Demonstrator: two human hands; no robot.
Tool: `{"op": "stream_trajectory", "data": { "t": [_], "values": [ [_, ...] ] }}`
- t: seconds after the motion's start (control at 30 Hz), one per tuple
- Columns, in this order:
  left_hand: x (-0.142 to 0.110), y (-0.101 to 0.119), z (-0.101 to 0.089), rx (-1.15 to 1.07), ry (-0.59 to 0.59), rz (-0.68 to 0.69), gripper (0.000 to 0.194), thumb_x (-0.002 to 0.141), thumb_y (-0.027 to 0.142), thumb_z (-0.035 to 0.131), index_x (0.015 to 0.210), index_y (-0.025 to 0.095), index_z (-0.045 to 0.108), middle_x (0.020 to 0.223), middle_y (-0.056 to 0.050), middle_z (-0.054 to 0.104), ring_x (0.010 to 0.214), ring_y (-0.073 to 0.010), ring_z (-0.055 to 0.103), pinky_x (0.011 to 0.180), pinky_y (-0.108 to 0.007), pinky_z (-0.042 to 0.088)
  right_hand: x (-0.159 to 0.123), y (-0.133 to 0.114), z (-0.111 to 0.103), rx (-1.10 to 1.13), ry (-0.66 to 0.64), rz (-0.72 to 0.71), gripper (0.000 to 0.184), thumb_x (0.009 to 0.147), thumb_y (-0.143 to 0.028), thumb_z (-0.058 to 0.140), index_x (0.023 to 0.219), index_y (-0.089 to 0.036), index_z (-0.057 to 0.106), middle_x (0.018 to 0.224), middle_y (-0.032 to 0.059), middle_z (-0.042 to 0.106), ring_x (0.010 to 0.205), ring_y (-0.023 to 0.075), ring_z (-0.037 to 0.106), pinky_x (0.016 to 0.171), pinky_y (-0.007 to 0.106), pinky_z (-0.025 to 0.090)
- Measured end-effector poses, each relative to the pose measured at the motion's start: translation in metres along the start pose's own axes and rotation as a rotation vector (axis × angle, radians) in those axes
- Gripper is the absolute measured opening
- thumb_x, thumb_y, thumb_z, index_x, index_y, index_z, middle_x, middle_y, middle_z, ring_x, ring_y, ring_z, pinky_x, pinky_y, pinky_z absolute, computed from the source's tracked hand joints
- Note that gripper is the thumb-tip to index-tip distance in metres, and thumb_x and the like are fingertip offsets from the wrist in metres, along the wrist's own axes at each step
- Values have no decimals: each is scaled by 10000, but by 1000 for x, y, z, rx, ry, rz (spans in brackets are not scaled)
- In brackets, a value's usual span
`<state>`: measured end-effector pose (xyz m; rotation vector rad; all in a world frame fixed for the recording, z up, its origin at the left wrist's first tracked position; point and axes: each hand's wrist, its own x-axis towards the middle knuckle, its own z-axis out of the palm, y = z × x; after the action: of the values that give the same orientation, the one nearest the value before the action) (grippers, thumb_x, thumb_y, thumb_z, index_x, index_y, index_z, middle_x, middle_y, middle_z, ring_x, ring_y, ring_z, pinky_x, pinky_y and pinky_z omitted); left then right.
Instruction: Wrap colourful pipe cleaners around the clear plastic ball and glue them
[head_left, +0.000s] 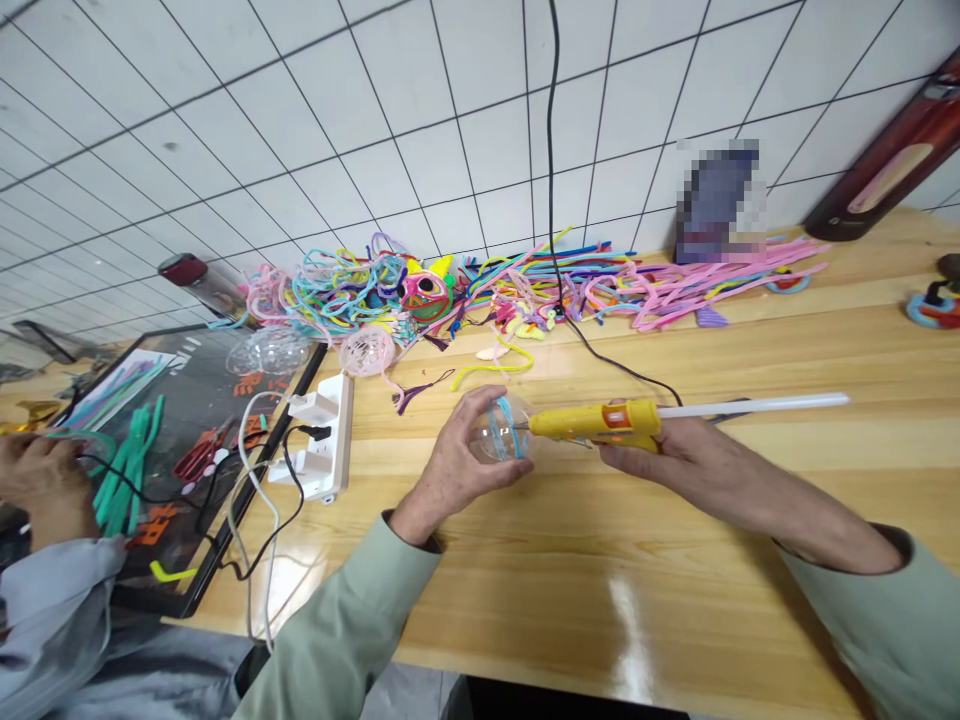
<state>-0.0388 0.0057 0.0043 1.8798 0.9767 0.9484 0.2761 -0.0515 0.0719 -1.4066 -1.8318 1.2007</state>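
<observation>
My left hand [457, 462] is closed around a clear plastic ball [501, 430] with a light blue pipe cleaner ringed on it, held just above the wooden table [600, 580]. My right hand [675, 455] grips a yellow hot glue gun [600, 422] lying sideways. Its nozzle touches the ball's right side. A white glue stick [757, 405] pokes out of the gun's back toward the right. The gun's black cord [600, 355] runs up the tiled wall.
A heap of coloured pipe cleaners [525, 285] lies along the wall. A white power strip [319, 440] with plugs sits left of my hand, beside a black tray [202, 590] holding green pipe cleaners and red scissors. Another person's hand [37, 480] works at far left.
</observation>
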Motion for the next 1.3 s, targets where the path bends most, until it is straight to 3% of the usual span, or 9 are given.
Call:
{"op": "stream_trajectory", "data": {
  "t": [0.13,0.3,0.53,0.83,1.07,1.3],
  "values": [
    [0,-1,1,3,0,3,879,835,486,1040,1583,276,628,1671,-163,623,1592,-387,609,1344,-581,530,-1,-3,-1,-8,11,1,575,1030,-755,680,1176,-247,905,1073,67,894,941,310,798,832,397,635],
    [-1,-3,1,-3,1,-9,878,841,490,1034,1588,281,621,1684,-167,610,1585,-386,612,1322,-584,555,-2,-5,-1,-28,36,6,585,1021,-775,675,1097,-239,897,894,41,826,818,272,738,748,371,580],
    [1,0,1,7,-1,-13,882,827,485,1040,1579,279,629,1668,-163,627,1584,-384,612,1337,-575,536,-2,-3,0,5,8,19,578,1016,-780,690,1142,-255,898,887,40,824,819,286,743,740,374,583],
    [0,1,0,13,-8,-13,876,836,499,1038,1576,274,627,1687,-167,614,1593,-386,608,1366,-595,506,-2,-6,-1,-23,45,2,540,1027,-759,684,989,-253,870,753,25,747,758,267,703,720,370,578],
    [0,2,0,6,-5,-12,878,832,515,1038,1573,280,632,1674,-165,626,1601,-389,602,1371,-598,500,-2,-5,-1,-2,17,-15,527,1032,-752,687,1101,-270,888,964,48,859,901,303,782,780,388,620],
    [0,1,0,4,-2,-13,877,823,519,1040,1569,286,642,1676,-161,629,1599,-397,607,1360,-598,519,-1,-6,-1,-35,53,-4,517,1014,-754,696,805,-288,778,614,4,618,743,285,699,682,379,562]
  ]
}}
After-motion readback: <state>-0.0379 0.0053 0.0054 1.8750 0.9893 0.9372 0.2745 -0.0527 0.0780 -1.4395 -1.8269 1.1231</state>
